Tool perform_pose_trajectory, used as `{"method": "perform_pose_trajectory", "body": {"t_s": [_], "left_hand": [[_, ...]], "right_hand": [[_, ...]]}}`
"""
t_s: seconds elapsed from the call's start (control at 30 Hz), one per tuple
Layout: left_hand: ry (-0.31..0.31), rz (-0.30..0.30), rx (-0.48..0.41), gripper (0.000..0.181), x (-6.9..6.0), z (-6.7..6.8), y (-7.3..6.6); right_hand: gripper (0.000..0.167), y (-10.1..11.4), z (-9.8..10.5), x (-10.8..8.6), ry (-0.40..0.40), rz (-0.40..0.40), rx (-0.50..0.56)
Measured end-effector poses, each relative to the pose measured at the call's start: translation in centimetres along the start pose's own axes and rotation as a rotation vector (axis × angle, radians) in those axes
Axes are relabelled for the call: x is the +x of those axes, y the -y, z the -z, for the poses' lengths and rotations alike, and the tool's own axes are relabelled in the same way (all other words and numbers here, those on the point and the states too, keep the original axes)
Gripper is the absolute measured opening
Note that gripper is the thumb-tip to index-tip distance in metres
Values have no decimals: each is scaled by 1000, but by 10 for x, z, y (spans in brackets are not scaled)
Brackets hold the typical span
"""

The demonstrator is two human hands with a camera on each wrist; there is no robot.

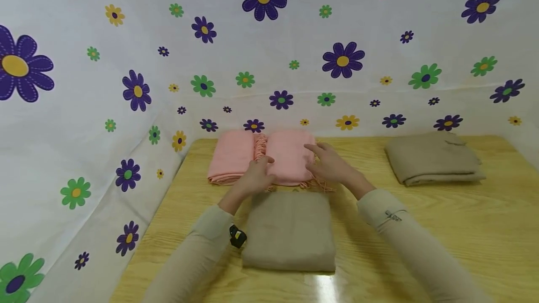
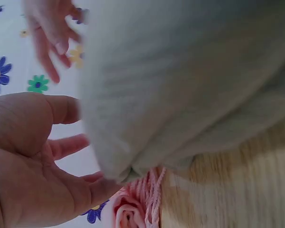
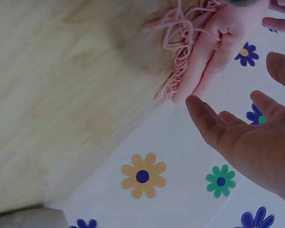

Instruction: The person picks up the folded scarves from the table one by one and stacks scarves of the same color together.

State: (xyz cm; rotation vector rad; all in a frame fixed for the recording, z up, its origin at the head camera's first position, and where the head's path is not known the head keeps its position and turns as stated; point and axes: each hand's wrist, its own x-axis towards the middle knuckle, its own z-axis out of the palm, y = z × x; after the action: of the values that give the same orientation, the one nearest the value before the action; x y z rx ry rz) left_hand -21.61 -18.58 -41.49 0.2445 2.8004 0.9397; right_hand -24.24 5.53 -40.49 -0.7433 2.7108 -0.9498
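Two folded pink fringed cloths lie side by side at the back of the table, the left one (image 1: 231, 155) and the right one (image 1: 288, 158). A folded beige cloth (image 1: 290, 233) lies in front of them, large in the left wrist view (image 2: 189, 85). My left hand (image 1: 255, 176) is over the gap near the right pink cloth's lower left, fingers spread and relaxed. At that cloth's right side my right hand (image 1: 328, 162) hovers with loosely bent, parted fingers. Neither hand grips anything; the wrist views show the left palm (image 2: 33, 161) and right palm (image 3: 256, 137) bare.
Another folded beige cloth (image 1: 433, 158) lies at the back right of the wooden table (image 1: 421, 209). A white flowered sheet (image 1: 294, 36) hangs behind and along the left side. A small black object (image 1: 237, 236) is at my left wrist.
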Motion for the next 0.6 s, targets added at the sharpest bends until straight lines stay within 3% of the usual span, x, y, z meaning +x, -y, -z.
{"method": "perform_pose_trajectory", "body": {"t_s": [0.1, 0.23, 0.4, 0.5, 0.6], "left_hand": [[5, 5, 108, 43, 11, -7, -4], [19, 24, 250, 38, 15, -13, -9], [6, 3, 354, 34, 17, -12, -12], [-10, 4, 346, 33, 19, -12, -11], [15, 8, 328, 33, 22, -13, -11]], "right_hand": [[60, 2, -6, 14, 35, 20, -171], [64, 0, -17, 28, 136, 32, -365], [64, -6, -26, 36, 221, -17, -323], [63, -9, -27, 35, 240, -14, -296], [62, -10, -26, 31, 247, -7, -308]]}}
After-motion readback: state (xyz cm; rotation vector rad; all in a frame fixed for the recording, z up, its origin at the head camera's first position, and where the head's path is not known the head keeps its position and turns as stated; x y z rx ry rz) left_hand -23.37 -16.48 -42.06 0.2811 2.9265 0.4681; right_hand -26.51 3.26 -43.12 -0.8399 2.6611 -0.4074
